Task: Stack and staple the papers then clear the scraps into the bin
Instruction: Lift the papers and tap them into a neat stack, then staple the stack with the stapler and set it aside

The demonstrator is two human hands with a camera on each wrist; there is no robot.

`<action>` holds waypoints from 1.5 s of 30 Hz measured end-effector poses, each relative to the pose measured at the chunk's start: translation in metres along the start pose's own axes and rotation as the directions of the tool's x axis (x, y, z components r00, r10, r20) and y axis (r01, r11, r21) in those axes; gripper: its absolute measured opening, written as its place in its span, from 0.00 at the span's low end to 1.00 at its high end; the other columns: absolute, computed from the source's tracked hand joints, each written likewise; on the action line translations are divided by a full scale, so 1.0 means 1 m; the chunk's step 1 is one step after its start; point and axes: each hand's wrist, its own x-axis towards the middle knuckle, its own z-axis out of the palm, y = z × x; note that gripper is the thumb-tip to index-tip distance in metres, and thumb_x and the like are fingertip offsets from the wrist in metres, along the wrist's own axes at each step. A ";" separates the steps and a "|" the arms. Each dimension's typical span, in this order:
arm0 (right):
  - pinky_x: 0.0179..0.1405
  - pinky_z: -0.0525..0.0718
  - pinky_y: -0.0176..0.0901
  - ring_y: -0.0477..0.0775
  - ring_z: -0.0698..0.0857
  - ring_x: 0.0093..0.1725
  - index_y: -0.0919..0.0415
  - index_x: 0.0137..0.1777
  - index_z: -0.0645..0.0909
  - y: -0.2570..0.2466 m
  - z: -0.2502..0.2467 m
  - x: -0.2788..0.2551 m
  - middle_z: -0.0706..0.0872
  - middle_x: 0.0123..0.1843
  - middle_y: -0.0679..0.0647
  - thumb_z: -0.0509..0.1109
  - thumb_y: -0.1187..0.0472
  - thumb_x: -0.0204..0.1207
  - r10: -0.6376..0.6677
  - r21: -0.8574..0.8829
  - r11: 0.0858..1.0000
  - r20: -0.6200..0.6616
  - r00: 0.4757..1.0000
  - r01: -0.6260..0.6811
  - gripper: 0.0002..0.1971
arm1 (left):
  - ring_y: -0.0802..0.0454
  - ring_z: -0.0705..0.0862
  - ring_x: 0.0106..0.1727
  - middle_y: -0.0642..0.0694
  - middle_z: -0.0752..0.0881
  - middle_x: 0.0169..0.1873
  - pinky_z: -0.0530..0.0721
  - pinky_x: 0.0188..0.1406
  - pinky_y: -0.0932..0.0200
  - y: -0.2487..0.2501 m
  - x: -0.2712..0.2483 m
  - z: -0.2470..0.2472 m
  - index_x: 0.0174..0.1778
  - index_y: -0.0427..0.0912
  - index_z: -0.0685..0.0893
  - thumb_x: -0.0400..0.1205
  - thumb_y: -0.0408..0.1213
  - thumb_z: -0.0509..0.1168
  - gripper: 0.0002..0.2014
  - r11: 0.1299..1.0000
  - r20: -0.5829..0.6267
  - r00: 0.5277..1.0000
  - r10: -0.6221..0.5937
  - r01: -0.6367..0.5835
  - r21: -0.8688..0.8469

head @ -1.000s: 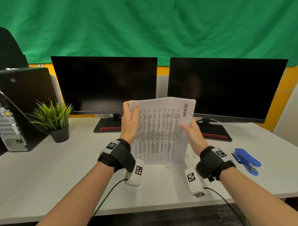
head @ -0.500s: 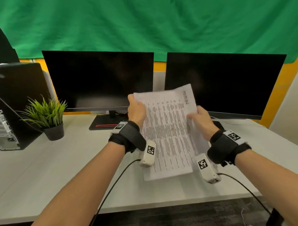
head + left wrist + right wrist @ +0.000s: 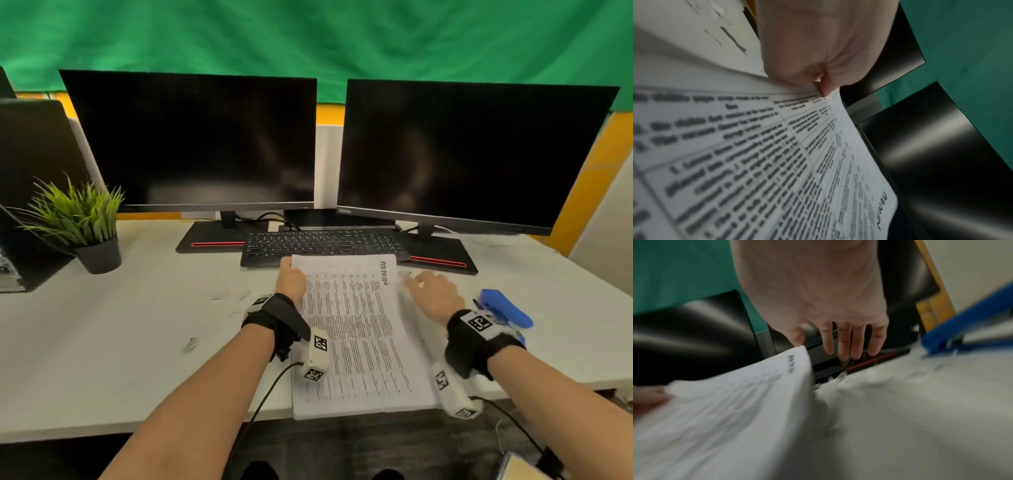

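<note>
Lying scattered on the white desk [image 3: 102, 342] at far left, beyond the potted plant [image 3: 82, 222]: small paper scraps [image 3: 230, 297] – none cleared yet, and no bin in view. Further right, left hand [image 3: 291, 281] pinching the far left corner of the papers [image 3: 356, 335]; in the left wrist view, fingers [image 3: 825, 88] curled tight on that corner, sheets fanning slightly at the edge. Stack laid flat in front of the keyboard [image 3: 322, 243], printed side up, near edge overhanging the desk front – gathered, apparently squared, not yet stapled as far as can be told. Right of the stack, right hand [image 3: 433, 294] empty, fingers straight and spread just off the paper's right edge, seemingly reaching outward; right wrist view too blurred for more than that. Just beyond the wrist, blue stapler [image 3: 505, 308] resting untouched on the desk, near the hand. More scraps near the papers' far right corner, blurred.

Judged so far: stacking done or nearly so. Left to do: picking up the stapler, fastening one corner, then sweeping every scrap into a bin.
</note>
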 end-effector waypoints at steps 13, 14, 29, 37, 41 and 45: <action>0.64 0.75 0.59 0.68 0.77 0.61 0.68 0.70 0.68 0.074 -0.033 0.044 0.74 0.65 0.69 0.63 0.55 0.79 0.358 -0.251 0.881 -0.197 0.912 -0.401 0.23 | 0.39 0.81 0.63 0.36 0.80 0.64 0.78 0.66 0.47 -0.008 -0.002 0.003 0.71 0.41 0.66 0.87 0.31 0.48 0.16 0.998 -0.003 1.000 -0.013 0.013 -0.065; 0.62 0.76 0.58 0.68 0.77 0.59 0.68 0.70 0.69 0.068 -0.035 0.046 0.75 0.64 0.69 0.64 0.56 0.78 0.339 -0.233 0.891 -0.232 0.912 -0.390 0.23 | 0.40 0.81 0.60 0.36 0.80 0.64 0.79 0.65 0.48 -0.009 -0.001 0.002 0.71 0.41 0.66 0.87 0.31 0.48 0.16 0.998 0.000 1.000 -0.010 0.010 -0.068; 0.41 0.88 0.53 0.66 0.85 0.55 0.77 0.62 0.78 -0.135 0.018 0.016 0.84 0.62 0.70 0.70 0.70 0.75 -0.258 0.855 0.509 0.043 0.965 0.098 0.17 | 0.46 0.79 0.49 0.41 0.81 0.50 0.78 0.51 0.54 -0.011 -0.002 0.000 0.67 0.40 0.70 0.86 0.30 0.49 0.14 0.993 -0.079 0.994 0.074 -0.081 -0.087; 0.43 0.88 0.52 0.57 0.82 0.53 0.68 0.65 0.68 -0.161 0.045 0.030 0.78 0.59 0.58 0.74 0.65 0.69 -0.192 0.773 0.621 -0.007 0.981 0.127 0.27 | 0.47 0.78 0.34 0.39 0.82 0.41 0.77 0.40 0.53 -0.018 -0.006 -0.001 0.65 0.44 0.67 0.86 0.30 0.48 0.13 0.991 -0.086 0.989 0.122 -0.126 -0.053; 0.58 0.86 0.58 0.59 0.82 0.57 0.66 0.64 0.66 -0.165 0.050 0.033 0.76 0.59 0.58 0.75 0.63 0.69 -0.231 0.733 0.666 0.028 0.973 0.137 0.28 | 0.48 0.78 0.35 0.40 0.81 0.43 0.78 0.43 0.51 -0.012 -0.007 -0.001 0.66 0.41 0.66 0.86 0.28 0.48 0.14 0.985 -0.091 0.984 0.153 -0.159 -0.059; 0.58 0.84 0.52 0.54 0.80 0.53 0.61 0.62 0.64 -0.169 0.059 0.034 0.74 0.52 0.52 0.74 0.60 0.71 -0.269 0.720 0.677 0.052 0.962 0.150 0.25 | 0.45 0.81 0.43 0.40 0.81 0.46 0.81 0.49 0.46 -0.007 -0.009 -0.002 0.57 0.47 0.64 0.86 0.29 0.50 0.09 0.986 -0.086 0.985 0.146 -0.153 -0.071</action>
